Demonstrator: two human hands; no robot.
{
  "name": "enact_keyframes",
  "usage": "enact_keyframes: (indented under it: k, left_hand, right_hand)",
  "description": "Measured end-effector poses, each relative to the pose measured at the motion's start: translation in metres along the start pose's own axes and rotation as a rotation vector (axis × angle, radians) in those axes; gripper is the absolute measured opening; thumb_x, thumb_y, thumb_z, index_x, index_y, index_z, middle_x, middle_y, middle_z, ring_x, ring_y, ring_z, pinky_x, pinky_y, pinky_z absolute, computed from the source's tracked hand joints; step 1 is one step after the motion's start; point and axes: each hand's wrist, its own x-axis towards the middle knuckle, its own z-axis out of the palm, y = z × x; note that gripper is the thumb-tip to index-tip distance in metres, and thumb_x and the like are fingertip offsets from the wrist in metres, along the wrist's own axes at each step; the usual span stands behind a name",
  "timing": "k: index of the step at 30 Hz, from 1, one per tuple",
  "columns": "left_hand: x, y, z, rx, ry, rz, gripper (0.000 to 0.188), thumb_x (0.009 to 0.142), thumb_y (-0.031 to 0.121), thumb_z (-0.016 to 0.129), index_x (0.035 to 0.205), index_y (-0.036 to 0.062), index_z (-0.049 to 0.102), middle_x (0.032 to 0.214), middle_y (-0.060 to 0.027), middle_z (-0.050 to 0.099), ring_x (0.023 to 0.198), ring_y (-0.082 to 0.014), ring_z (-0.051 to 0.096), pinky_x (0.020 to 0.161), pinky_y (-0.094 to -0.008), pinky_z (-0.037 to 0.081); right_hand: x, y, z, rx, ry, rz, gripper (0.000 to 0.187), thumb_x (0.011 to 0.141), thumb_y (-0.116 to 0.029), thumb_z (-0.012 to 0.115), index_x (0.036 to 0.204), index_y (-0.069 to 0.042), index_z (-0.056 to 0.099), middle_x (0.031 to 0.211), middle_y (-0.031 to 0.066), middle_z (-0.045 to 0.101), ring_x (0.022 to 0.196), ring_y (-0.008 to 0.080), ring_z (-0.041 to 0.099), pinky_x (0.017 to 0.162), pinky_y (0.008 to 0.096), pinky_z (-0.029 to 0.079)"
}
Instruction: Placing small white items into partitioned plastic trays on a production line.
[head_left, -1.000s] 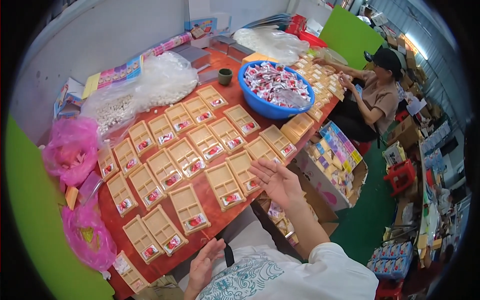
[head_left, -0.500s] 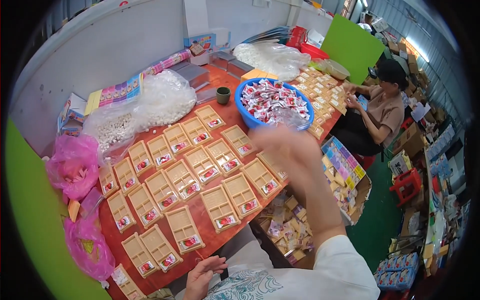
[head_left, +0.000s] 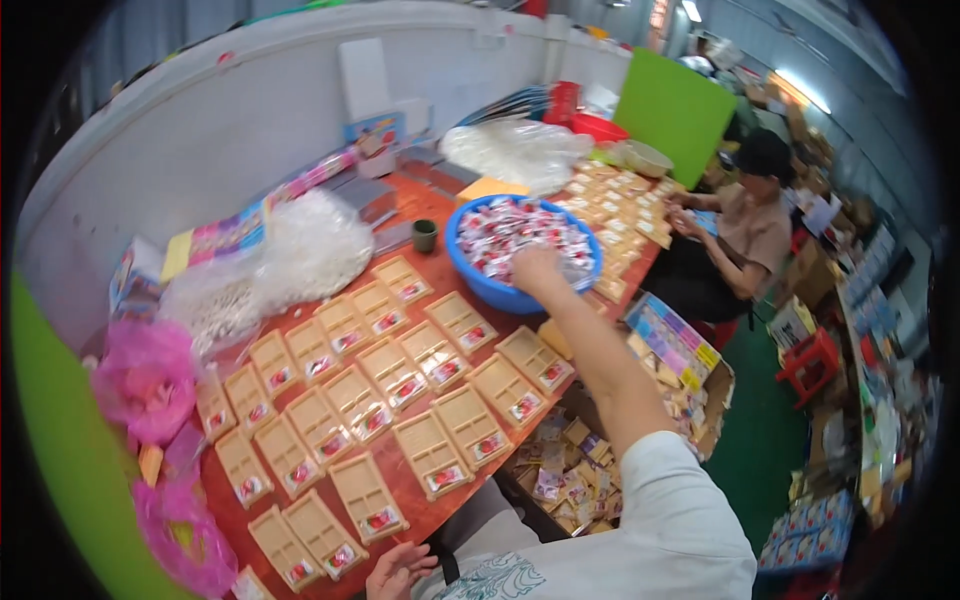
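My right hand (head_left: 538, 268) reaches down into a blue basin (head_left: 490, 290) heaped with small red-and-white sachets (head_left: 505, 225). Its fingertips are buried among them, so whether it grips any is hidden. At the table's front edge my left hand (head_left: 400, 570) is held low near my body, fingers apart and nothing visible in it. Rows of tan compartment trays (head_left: 432, 440) cover the red table (head_left: 420, 510); most show a sachet in the compartment at the near end.
Clear bags of white pieces (head_left: 320, 240) and a small dark green cup (head_left: 425, 236) stand toward the back. Pink plastic bags (head_left: 150, 375) hang at the left. Below the table is a box of packed pieces (head_left: 575, 470). A co-worker (head_left: 745, 220) sits at the far right.
My right hand, blurred above the basin's near side before, has gone down into the sachets. The view has shifted slightly; the left hand stays low at the table's edge.
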Motion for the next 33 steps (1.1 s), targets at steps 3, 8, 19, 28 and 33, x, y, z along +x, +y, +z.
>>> enact_keyframes:
  k: [3,8,19,28,33]
  left_hand:
    - [0.001,-0.006,-0.008,-0.033,0.026,0.011,0.043,0.093,0.018,0.049,0.130,-0.0018,0.040,0.124,-0.0188,0.051,0.108,-0.0292,0.055,0.089,-0.0364,0.046]
    - [0.005,-0.006,-0.005,-0.051,-0.021,0.018,0.041,0.093,0.017,0.048,0.129,-0.0020,0.041,0.122,-0.0191,0.052,0.106,-0.0304,0.056,0.087,-0.0377,0.047]
    - [0.008,-0.012,-0.019,-0.066,0.170,0.157,0.045,0.089,0.020,0.053,0.127,0.0006,0.041,0.113,-0.0206,0.057,0.094,-0.0316,0.062,0.076,-0.0362,0.052]
    - [-0.018,0.004,-0.040,-0.227,0.298,0.333,0.042,0.095,0.025,0.043,0.130,0.0041,0.034,0.100,-0.0176,0.060,0.081,-0.0244,0.062,0.069,-0.0315,0.050]
    - [-0.062,-0.015,-0.070,-0.279,0.406,0.361,0.022,0.095,0.019,0.044,0.109,0.0031,0.047,0.082,-0.0111,0.060,0.067,-0.0172,0.060,0.059,-0.0281,0.050]
  right_hand:
    - [0.006,-0.013,0.004,0.095,-0.058,-0.032,0.025,0.076,-0.022,0.054,0.090,-0.009,0.070,0.100,0.0114,0.066,0.095,0.0252,0.062,0.091,0.0500,0.038]
    - [-0.014,0.000,-0.014,0.129,0.156,-0.016,0.020,0.074,-0.016,0.055,0.086,-0.008,0.069,0.095,0.0107,0.065,0.094,0.0251,0.061,0.088,0.0493,0.036]
    - [-0.117,-0.096,-0.073,1.445,0.340,-0.292,0.013,0.077,-0.012,0.060,0.080,0.000,0.059,0.076,0.0074,0.056,0.073,0.0174,0.056,0.073,0.0273,0.041]
    - [-0.305,-0.257,-0.079,1.702,-0.506,-0.770,0.005,0.082,-0.007,0.057,0.083,-0.002,0.057,0.086,0.0029,0.053,0.085,0.0109,0.049,0.077,0.0261,0.038]
    - [-0.342,-0.302,-0.077,1.494,-0.561,-1.048,0.005,0.077,-0.005,0.058,0.079,-0.001,0.055,0.082,0.0083,0.056,0.079,0.0228,0.054,0.073,0.0335,0.041]
